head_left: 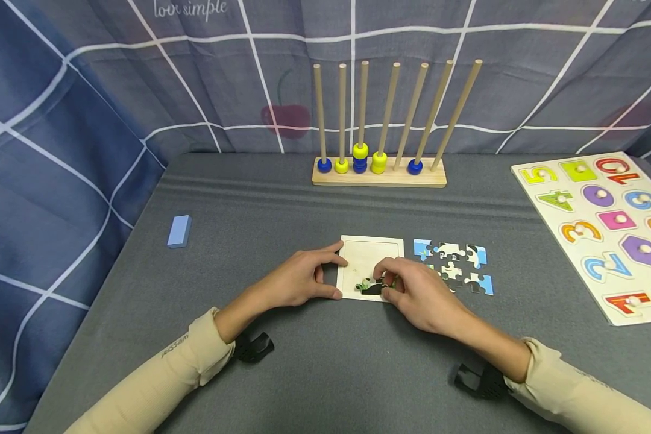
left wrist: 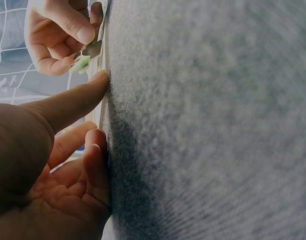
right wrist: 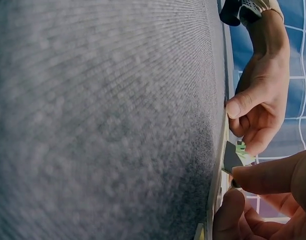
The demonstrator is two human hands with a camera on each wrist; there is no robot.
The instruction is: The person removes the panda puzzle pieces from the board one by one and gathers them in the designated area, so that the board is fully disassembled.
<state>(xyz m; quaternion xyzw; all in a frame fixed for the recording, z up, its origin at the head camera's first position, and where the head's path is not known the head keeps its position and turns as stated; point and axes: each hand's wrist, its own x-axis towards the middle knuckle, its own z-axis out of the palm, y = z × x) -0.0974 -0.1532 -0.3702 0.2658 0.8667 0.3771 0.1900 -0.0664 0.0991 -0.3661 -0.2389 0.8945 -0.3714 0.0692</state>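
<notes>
My left hand [head_left: 299, 278] lies at the left edge of a pale wooden puzzle tray [head_left: 360, 253], its thumb and spread fingertips touching the edge. Over the tray's lower part, my right hand [head_left: 420, 292] pinches a jigsaw piece [head_left: 370, 287], dark with green and white on it. In the right wrist view the dark piece [right wrist: 231, 157] stands tilted at the thumb and fingertips; part of it is hidden behind them. Several panda-patterned jigsaw pieces [head_left: 452, 252] in blue, black and white lie right of the tray, partly covered by the right hand.
A wooden peg stand [head_left: 380, 176] with blue and yellow beads stands at the back. A number-and-shape knob board [head_left: 580, 205] lies on the right. A small blue block [head_left: 179, 231] sits on the left of the grey table [head_left: 239, 199]. Checked curtains hang behind.
</notes>
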